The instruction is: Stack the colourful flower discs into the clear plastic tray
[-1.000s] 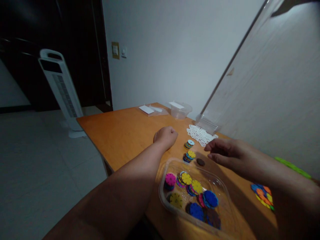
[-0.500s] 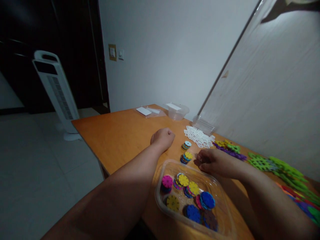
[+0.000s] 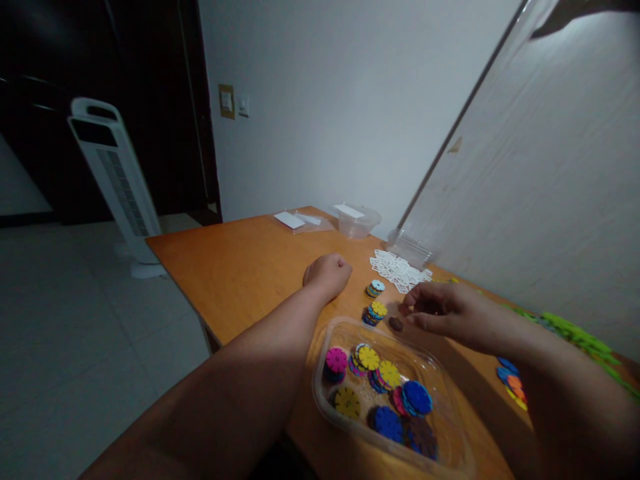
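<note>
My left hand (image 3: 329,276) rests on the wooden table (image 3: 240,267) as a closed fist, with nothing showing in it. My right hand (image 3: 437,308) hovers palm down, its fingers curved and apart, holding nothing that I can see. Just beside its fingertips a small dark brown disc (image 3: 395,324) lies on the table. Left of that stands a short stack of notched discs with a yellow one on top (image 3: 376,311); behind it is a smaller stack topped in white (image 3: 375,288). In front, a clear plastic tub (image 3: 325,413) holds several stacks of notched discs, among them pink, yellow, blue and brown.
White lattice pieces (image 3: 397,268) are spread behind the small stacks. Further back stand a clear bowl (image 3: 357,223), a clear lid (image 3: 411,248) and flat packets (image 3: 303,221). Green pieces (image 3: 575,333) and loose coloured discs (image 3: 513,380) lie at the right, partly behind my arm.
My right hand has risen and moved slightly right, its fingers spreading. The brown disc on the table now shows beside it. My left hand stays in place.
</note>
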A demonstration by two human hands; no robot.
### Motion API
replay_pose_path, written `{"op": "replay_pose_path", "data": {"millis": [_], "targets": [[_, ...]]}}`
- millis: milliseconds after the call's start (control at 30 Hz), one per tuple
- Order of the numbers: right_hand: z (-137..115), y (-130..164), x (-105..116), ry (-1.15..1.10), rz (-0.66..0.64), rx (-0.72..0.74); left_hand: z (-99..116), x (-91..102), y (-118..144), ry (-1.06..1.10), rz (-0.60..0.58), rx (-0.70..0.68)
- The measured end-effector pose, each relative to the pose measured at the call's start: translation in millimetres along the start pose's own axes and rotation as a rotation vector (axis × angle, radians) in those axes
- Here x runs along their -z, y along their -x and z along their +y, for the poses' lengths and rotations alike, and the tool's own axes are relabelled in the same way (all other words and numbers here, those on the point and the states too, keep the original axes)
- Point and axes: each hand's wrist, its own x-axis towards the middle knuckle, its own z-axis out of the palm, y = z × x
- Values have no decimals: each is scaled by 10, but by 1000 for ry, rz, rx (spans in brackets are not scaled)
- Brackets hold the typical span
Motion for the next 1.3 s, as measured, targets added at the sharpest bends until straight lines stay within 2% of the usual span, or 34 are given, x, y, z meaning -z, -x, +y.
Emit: {"op": "replay_pose_path", "data": {"millis": [133,267,467,633,767,900,1300], "targets": [[-351,129,-44,53,-21,63,-15,-13,2,20,11,-9],[-717,201,-266,178,-39,120,-14,-12,-1,16,1,-3],[-991,154,-600,251,-60,139,-18,-25,-16,4,-8,-9],[-993,131,-630,218,-47,182,-20,-33,-18,-1,-3,-13],[-889,172,-505,326,0,89,-10,-16,-11,4,-7,-8],[-822,194,-435,475,-42,38,4,3,2,10,-16,2],[-845,158,-515,576,-55,50,-15,-4,-11,14,-15,5]]}}
